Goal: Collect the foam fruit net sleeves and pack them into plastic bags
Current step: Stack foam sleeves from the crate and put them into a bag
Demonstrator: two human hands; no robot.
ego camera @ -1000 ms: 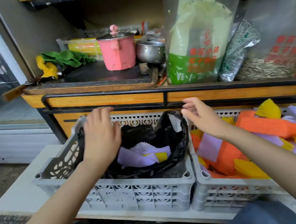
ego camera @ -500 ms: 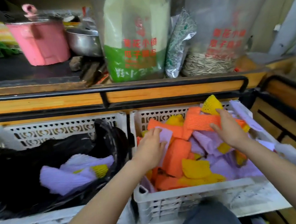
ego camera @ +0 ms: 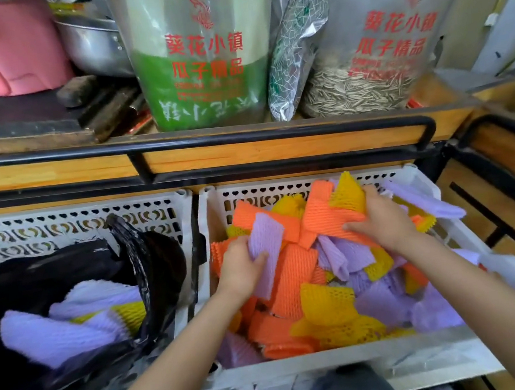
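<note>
A white crate [ego camera: 340,360] on the right holds several orange, yellow and purple foam net sleeves. My left hand [ego camera: 240,268] grips a purple sleeve [ego camera: 266,241] at the pile's left side. My right hand [ego camera: 382,218] grips an orange sleeve [ego camera: 328,216] with a yellow sleeve [ego camera: 346,193] against it, near the crate's back wall. To the left, a black plastic bag [ego camera: 149,269] lines a second white crate [ego camera: 71,224] and holds a few purple sleeves [ego camera: 58,336] and a yellow one.
A wooden shelf with a black metal rail [ego camera: 244,139] runs above both crates. On it stand a pink pot [ego camera: 9,52], a steel pot [ego camera: 94,43], a green-filled printed bag [ego camera: 203,57] and a bag of sunflower seeds [ego camera: 372,55]. A wooden stand is at the right.
The view swung right from the black bag's crate to the sleeve crate. Both hands left the bag rim, reached into the pile and took hold of sleeves.
</note>
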